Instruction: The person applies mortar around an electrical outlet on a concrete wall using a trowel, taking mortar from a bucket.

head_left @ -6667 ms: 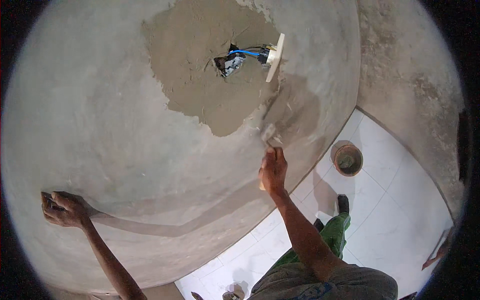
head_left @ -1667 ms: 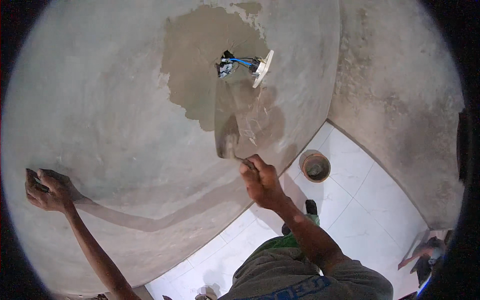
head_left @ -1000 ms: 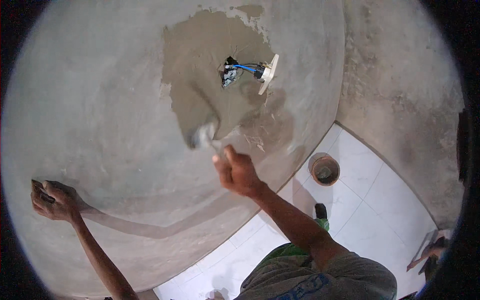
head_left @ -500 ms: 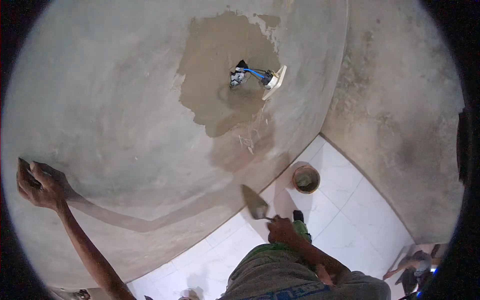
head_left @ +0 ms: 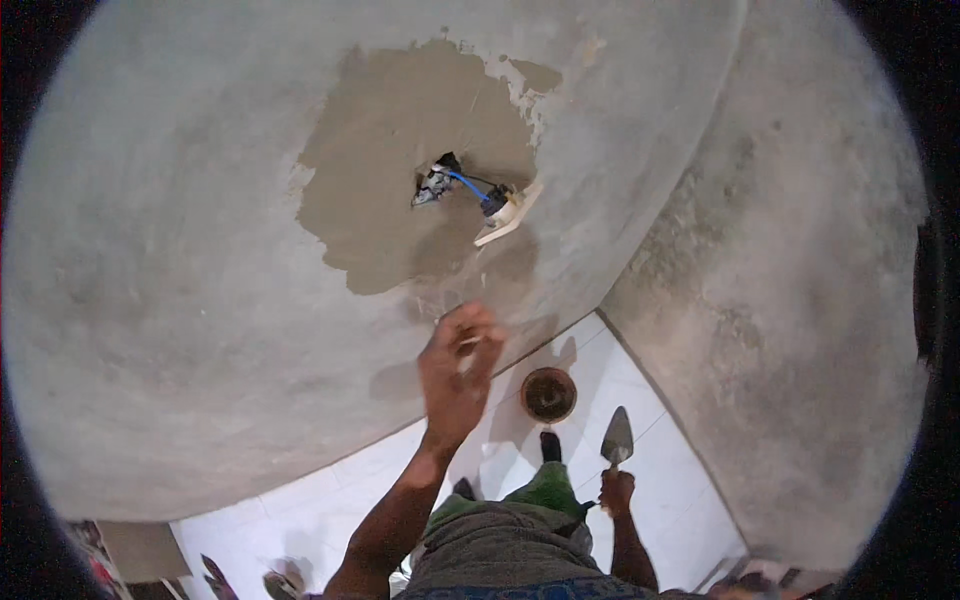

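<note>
My right hand (head_left: 617,490) is closed round the handle of a pointed trowel (head_left: 619,436), held blade up at the lower right. In front of the wall, below the wet patch, is my left hand (head_left: 458,375). Its fingers are curled and smeared by motion; whether anything is in them cannot be made out. A darker patch of wet plaster (head_left: 380,200) surrounds a ragged hole (head_left: 436,182) in the wall. From the hole, blue and dark wires (head_left: 468,185) run to a pale socket or switch plate (head_left: 510,218) hanging loose.
A round brown bucket (head_left: 548,396), with dark material inside, stands on the white tiled floor (head_left: 655,470) near my feet. The grey plastered wall (head_left: 200,250) meets another wall (head_left: 780,300) at the right corner. Objects (head_left: 140,550) lie at the lower left.
My left hand has moved from the far left of the wall to the middle, below the patch. My right hand has shifted right with the trowel, and the view has turned somewhat.
</note>
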`<state>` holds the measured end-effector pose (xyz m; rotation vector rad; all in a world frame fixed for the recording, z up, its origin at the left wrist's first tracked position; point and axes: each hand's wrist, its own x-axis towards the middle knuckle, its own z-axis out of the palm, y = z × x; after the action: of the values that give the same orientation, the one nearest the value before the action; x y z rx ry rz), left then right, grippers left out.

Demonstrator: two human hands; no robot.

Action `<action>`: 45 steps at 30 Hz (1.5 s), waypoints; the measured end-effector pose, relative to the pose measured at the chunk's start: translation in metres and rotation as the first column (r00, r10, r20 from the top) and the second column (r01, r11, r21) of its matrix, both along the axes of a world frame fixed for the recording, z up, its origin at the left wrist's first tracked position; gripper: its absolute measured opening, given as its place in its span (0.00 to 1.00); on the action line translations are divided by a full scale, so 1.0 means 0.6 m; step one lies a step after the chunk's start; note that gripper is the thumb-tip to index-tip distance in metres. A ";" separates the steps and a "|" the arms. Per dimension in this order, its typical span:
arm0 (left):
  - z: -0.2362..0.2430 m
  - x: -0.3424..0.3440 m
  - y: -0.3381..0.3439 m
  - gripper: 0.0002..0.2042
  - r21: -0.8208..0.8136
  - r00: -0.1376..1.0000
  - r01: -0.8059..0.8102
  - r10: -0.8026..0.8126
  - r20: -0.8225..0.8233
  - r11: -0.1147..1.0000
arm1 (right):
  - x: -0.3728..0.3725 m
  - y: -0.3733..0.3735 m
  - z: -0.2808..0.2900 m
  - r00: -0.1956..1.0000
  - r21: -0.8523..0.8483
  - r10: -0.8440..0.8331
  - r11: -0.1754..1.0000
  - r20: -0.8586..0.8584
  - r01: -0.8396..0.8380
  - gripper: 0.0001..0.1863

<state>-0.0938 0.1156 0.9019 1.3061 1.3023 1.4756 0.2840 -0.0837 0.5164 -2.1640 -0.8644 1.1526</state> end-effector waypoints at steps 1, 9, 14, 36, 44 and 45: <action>0.011 0.054 0.036 0.27 -0.005 0.999 0.001 -0.001 0.037 1.000 | 0.046 -0.019 -0.032 0.987 0.006 0.081 0.997 0.142 -0.082 0.14; 0.026 0.174 0.185 0.35 0.022 0.820 -0.333 0.278 0.499 0.943 | 0.148 0.148 0.062 0.798 0.092 0.389 0.873 0.460 -0.478 0.14; 0.060 0.207 0.190 0.38 -0.081 0.758 -0.476 0.455 0.467 0.876 | 0.176 0.364 0.222 0.403 0.083 0.478 0.559 0.780 -0.825 0.11; 0.149 0.124 0.089 0.37 -0.207 0.602 -0.709 0.731 0.320 0.675 | -0.255 0.553 0.510 0.547 0.887 0.828 0.154 0.124 -0.434 0.13; 0.127 0.109 0.082 0.34 -0.204 0.601 -0.666 0.679 0.422 0.717 | -0.245 0.615 0.523 0.603 0.874 0.748 0.064 0.278 -0.482 0.13; 0.126 0.110 0.082 0.34 -0.208 0.600 -0.662 0.675 0.429 0.720 | -0.237 0.618 0.519 0.608 0.870 0.752 0.096 0.254 -0.483 0.14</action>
<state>-0.0277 0.1646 0.9774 0.3249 1.5249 2.1104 0.1417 0.2872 0.8279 -0.6216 -1.8634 0.8828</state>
